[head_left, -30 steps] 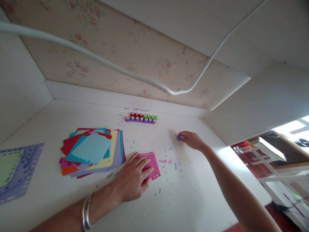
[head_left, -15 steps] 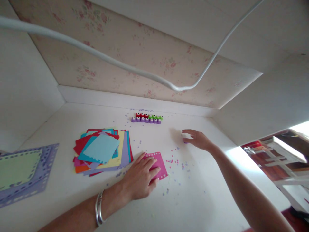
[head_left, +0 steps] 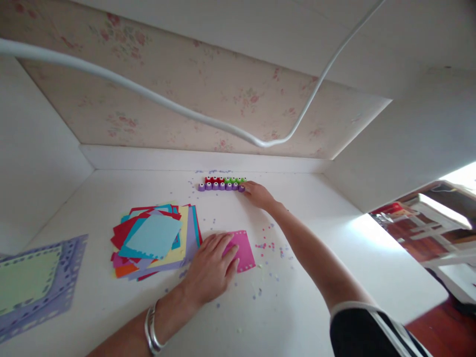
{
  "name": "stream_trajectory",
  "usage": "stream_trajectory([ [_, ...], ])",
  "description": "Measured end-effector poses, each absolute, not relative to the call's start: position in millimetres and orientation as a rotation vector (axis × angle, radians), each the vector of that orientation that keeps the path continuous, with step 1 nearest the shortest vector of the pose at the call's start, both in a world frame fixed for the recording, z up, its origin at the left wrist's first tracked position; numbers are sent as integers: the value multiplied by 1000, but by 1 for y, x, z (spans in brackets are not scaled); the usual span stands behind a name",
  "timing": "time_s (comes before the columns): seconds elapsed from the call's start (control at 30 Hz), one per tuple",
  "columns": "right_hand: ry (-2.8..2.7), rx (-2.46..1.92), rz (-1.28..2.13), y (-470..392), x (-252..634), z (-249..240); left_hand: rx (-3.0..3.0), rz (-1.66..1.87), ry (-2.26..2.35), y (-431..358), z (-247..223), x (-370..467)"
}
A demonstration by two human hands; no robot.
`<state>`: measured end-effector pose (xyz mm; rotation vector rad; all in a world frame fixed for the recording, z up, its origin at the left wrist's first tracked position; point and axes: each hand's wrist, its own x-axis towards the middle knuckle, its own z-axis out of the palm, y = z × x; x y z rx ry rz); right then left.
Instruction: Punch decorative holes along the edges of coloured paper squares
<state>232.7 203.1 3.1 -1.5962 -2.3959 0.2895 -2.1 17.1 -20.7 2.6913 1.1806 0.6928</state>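
Note:
My left hand (head_left: 210,265) lies flat on a pink sheet of paper (head_left: 243,254) with small holes along its edges, fingers spread. At the back, purple craft punches (head_left: 215,186) stand in a row in front of red ones (head_left: 214,179) and green ones (head_left: 233,180). My right hand (head_left: 258,195) has its fingertips closed on the purple craft punch (head_left: 241,188) at the right end of the row. Part of that punch is hidden by the fingers. Pink and lilac paper dots (head_left: 266,246) are scattered to the right of the pink sheet.
A messy stack of coloured paper (head_left: 154,235) lies left of my left hand. Punched lilac and pale green sheets (head_left: 28,277) are at the far left. A white cable (head_left: 167,102) hangs across the view, before the flowered wall (head_left: 245,101).
My right hand has moved left and back, from beside a small purple punch on the table to the right end of the punch row. My left hand stays on the pink sheet.

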Motion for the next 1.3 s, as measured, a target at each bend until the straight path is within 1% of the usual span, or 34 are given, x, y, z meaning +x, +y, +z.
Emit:
stream_trajectory([
  [0.13,-2374,-1607,299,181,242,5,2627,710,1349,27,-23,-4],
  [0.2,-2281,-1597,368,159,245,2,2576,730,1412,30,-24,-5],
  [0.23,-2158,-1580,463,146,246,0,2550,742,1433,31,-24,-5],
  [0.37,-1455,-1394,1046,84,240,-15,2475,738,1488,36,-23,-3],
  [0.4,-1340,-1339,1155,70,237,-18,2470,721,1500,37,-23,-2],
  [0.47,-1199,-1281,1253,49,230,-22,2473,691,1516,40,-23,-1],
  [0.57,-1162,-1268,1310,37,224,-24,2458,668,1531,45,-25,0],
  [0.7,-1116,-1287,1369,41,221,-23,2369,652,1484,51,-25,-2],
  [0.93,-1019,-1240,1489,42,222,-17,2143,789,1364,54,-20,-7],
  [1.07,-1049,-1224,1473,42,222,-22,2059,826,1357,54,-23,-8],
  [1.3,-1142,-1264,1398,42,223,-28,2106,847,1356,56,-28,-7],
])
